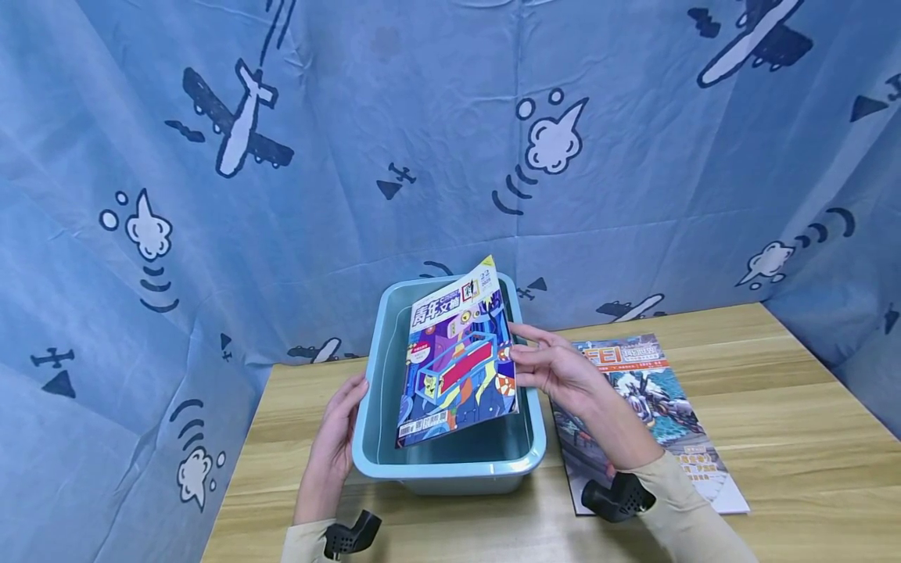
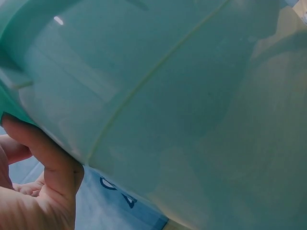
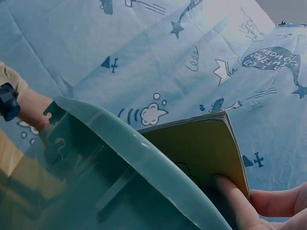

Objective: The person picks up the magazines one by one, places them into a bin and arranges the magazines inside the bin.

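Observation:
A light blue plastic bin (image 1: 450,470) stands on the table. My left hand (image 1: 341,426) holds its left rim; in the left wrist view its bent fingers (image 2: 53,158) lie against the rim and the outer wall. A magazine with a colourful cover (image 1: 457,360) is tilted over the bin's opening, its lower part within the rim. My right hand (image 1: 563,371) pinches the magazine's right edge. In the right wrist view the back cover (image 3: 201,148) shows, with fingers and thumb on either side of the edge.
Another magazine (image 1: 640,407) lies flat on the wooden table (image 1: 788,375) to the right of the bin, partly under my right forearm. A blue cloth (image 1: 436,195) with printed planes hangs behind the table and at both sides.

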`<state>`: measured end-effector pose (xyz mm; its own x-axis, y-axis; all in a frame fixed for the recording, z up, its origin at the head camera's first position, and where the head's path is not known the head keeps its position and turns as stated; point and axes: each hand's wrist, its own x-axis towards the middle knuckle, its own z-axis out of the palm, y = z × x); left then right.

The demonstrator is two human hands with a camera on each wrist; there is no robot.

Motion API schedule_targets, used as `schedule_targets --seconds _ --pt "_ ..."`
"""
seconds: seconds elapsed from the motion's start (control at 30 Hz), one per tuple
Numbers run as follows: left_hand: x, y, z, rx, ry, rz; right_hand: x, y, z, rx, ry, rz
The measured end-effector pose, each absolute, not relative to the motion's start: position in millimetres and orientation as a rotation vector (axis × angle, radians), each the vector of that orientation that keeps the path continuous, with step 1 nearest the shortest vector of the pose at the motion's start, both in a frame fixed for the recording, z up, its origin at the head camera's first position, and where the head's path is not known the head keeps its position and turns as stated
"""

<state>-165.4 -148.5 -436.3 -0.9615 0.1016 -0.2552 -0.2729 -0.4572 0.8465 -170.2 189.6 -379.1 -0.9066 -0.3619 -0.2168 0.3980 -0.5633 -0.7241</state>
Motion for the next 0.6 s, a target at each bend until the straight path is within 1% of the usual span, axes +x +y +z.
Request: schedule_targets --seconds 0.4,0.6 --pt "-164.6 -148.7 -436.6 -0.244 1.508 2.488 -169.5 185.3 -376.8 0.106 1.206 -2.437" --pt "-164.4 -148.8 -436.2 -0.239 1.490 2.495 -170.7 184.7 -376.5 0.086 1.206 -2.433"
